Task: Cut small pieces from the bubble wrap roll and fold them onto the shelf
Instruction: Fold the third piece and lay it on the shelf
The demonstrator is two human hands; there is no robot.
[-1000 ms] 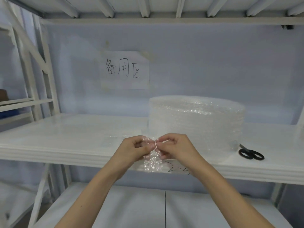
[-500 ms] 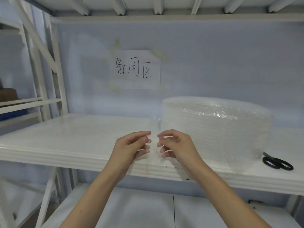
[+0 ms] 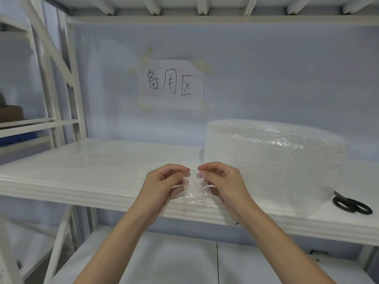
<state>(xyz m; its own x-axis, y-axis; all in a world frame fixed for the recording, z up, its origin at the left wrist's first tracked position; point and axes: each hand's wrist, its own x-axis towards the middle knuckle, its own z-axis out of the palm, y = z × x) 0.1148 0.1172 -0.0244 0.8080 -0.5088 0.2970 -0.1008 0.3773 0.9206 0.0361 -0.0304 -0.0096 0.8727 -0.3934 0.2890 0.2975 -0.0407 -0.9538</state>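
Shelf: white painted board, smooth, slight gloss, soft reflections. Frame uprights: white painted metal, matt. Bubble wrap roll: clear plastic, bubbled texture, glinting highlights on top. Small bubble wrap piece: same clear bubbled film, shiny. Scissors: black plastic handles, matt. Sign: white paper, matt, black handwritten ink, yellowed tape at corners. Wall: pale blue, matt.

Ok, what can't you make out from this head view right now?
- Piece: clear film, its fold state unreadable between left hand and right hand.
- Scissors: blades hidden under the roll.
- Shelf: right end cut off by the frame.
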